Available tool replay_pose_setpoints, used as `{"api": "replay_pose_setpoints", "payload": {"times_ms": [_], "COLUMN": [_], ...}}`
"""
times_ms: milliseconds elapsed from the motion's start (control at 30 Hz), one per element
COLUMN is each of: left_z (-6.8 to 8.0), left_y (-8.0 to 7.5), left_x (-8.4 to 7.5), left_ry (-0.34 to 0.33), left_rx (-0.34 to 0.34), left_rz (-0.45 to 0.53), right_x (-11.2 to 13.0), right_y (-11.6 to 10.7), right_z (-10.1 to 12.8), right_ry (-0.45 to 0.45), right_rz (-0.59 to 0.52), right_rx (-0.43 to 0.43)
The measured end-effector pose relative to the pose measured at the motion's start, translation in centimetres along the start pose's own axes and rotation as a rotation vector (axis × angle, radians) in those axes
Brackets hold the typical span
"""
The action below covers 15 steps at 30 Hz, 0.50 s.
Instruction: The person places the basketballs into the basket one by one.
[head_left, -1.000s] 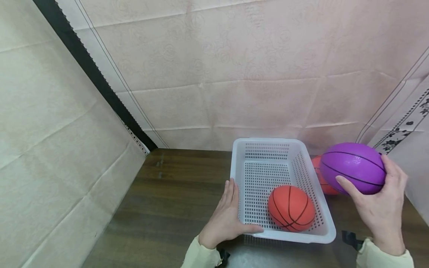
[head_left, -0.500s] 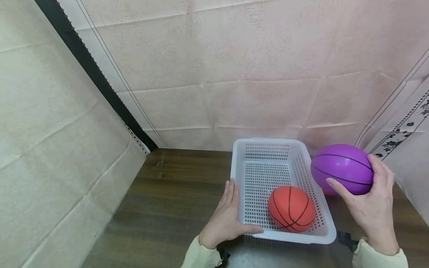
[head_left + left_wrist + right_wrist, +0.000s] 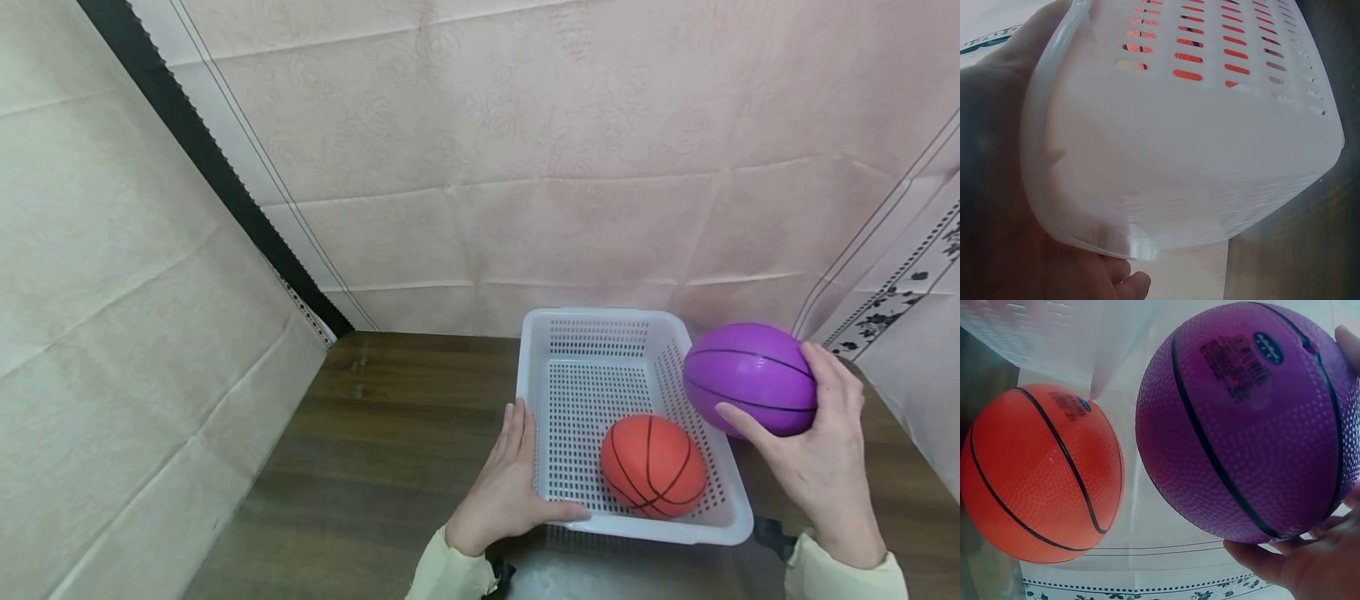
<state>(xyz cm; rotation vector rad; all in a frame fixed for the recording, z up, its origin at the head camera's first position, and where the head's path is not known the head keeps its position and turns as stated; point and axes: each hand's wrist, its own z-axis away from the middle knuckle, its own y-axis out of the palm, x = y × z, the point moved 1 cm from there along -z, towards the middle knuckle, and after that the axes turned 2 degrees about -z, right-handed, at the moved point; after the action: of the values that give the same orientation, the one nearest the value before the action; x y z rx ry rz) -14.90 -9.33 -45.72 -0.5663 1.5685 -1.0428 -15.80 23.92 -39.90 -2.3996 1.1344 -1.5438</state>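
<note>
My right hand [image 3: 821,467] grips a purple toy basketball [image 3: 750,379] in the air, over the right rim of a white perforated basket [image 3: 600,315]. In the right wrist view its fingers [image 3: 1297,569] cup the purple ball [image 3: 1247,425] from below. An orange basketball [image 3: 652,467] lies inside the basket near its front. My left hand [image 3: 502,492] holds the basket's near left corner, fingers along the side and thumb on the front rim. The left wrist view shows that corner [image 3: 1179,156] against my palm [image 3: 997,237].
A second orange ball [image 3: 1041,475] sits on the table just outside the basket [image 3: 1054,331], hidden behind the purple ball in the head view. The dark wooden table [image 3: 390,450] is walled by pink cloth at the back and cream cloth at the left.
My right hand has carried the purple ball leftward toward the basket, and it now hides the orange ball on the table. The left hand and the basket have stayed put.
</note>
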Motion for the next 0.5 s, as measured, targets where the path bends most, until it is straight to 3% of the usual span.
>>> {"api": "replay_pose_setpoints", "payload": {"times_ms": [500], "left_z": [0.01], "left_y": [-0.03], "left_x": [-0.01], "left_ry": [0.008], "left_rx": [-0.01], "left_rz": [0.008], "right_x": [-0.4], "right_y": [0.83], "right_z": [0.13], "right_ry": [-0.066], "right_rz": [0.003], "right_rx": [0.086]}}
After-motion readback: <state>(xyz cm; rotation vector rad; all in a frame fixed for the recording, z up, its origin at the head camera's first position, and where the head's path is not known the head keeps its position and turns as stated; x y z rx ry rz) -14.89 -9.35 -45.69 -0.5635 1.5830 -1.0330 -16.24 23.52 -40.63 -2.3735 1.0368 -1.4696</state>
